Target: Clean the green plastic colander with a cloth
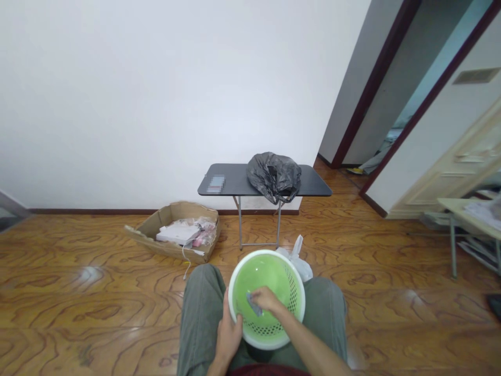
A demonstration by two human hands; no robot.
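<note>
head view: green basket (274, 272) sits between the knees (204, 290), mouth facing upward. left hand (229, 332) curls around its left rim; right hand (266, 300) inside pinches a grey cloth (254, 305), long axis running upper-left to lower-right.

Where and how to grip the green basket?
Likely the white rim of the basket, from the right, just beyond the right forearm: the edge circles the open top, that stretch is bare, and the left hand holds the opposite side.
</note>
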